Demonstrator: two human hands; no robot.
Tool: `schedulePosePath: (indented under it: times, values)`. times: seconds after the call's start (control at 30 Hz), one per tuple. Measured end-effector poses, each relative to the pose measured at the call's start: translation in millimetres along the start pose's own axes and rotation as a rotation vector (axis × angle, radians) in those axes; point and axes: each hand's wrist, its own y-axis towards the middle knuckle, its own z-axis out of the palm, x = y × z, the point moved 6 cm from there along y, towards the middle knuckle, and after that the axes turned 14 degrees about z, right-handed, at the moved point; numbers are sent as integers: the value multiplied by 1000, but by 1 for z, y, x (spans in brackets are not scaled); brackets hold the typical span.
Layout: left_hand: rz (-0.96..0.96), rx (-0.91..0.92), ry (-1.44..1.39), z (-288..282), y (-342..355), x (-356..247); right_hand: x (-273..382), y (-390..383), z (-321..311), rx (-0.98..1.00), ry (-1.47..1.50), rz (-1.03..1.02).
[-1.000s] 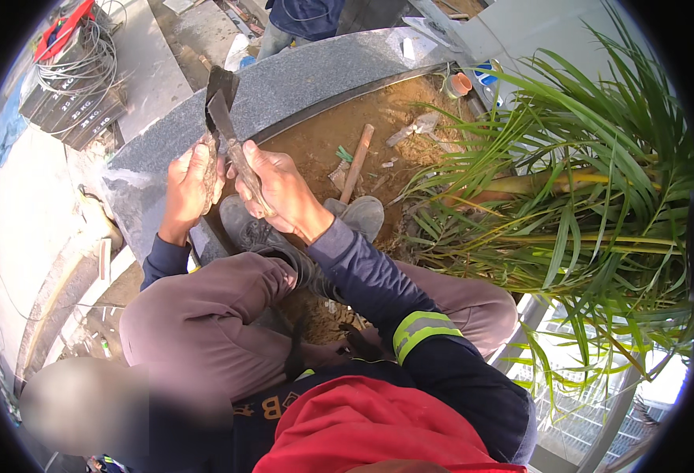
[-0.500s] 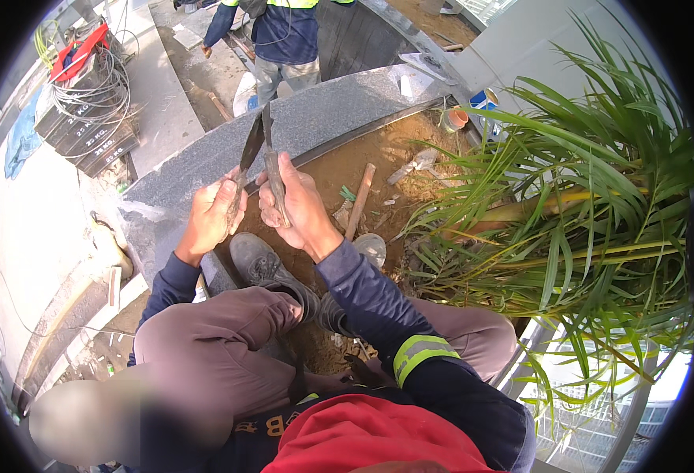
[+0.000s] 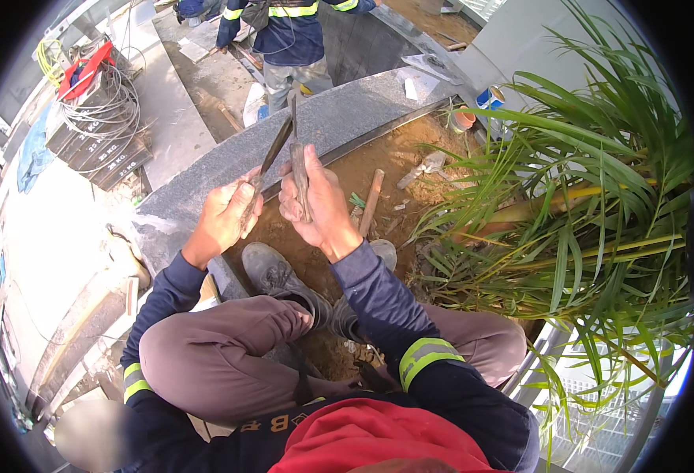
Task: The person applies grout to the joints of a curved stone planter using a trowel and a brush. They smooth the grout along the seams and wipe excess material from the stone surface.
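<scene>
Left hand had fingers curled round one tool, right hand had its own tight round another tool.

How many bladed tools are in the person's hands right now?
2: a dark-bladed tool in the left hand, and a second tool in the right hand. Each is partly covered by its grip.

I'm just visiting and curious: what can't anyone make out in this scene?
All in the head view:
Dark-bladed tool: part of its handle is covered by the left hand.
Second tool: the right hand covers part of its handle; its thin blade looks nearly edge-on.
Right shoe: middle hidden by the right sleeve.
Co-worker: head cut off by the top edge.
Lower-left patch: blurred.
</scene>
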Motion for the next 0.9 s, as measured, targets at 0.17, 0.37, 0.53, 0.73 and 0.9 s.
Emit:
schedulePosePath:
  times: [0.17, 0.37, 0.53, 0.73, 0.9]
  values:
    - [-28, -52, -52, 5, -9, 6, 6, 11, -19, -17, 91, -5]
    - [4, -72, -35, -5, -9, 11, -17, -6, -5, 11, -28, 40]
    - [-42, -63, -70, -2, -12, 15, -25, -4, -9, 6, 28, 73]
    - [-36, -28, -63, 7, -10, 19, -2, 23, -28, -1, 141, 30]
    - [-82, -85, -86, 0, -12, 24, -22, 7, -25, 54, -39, 77]
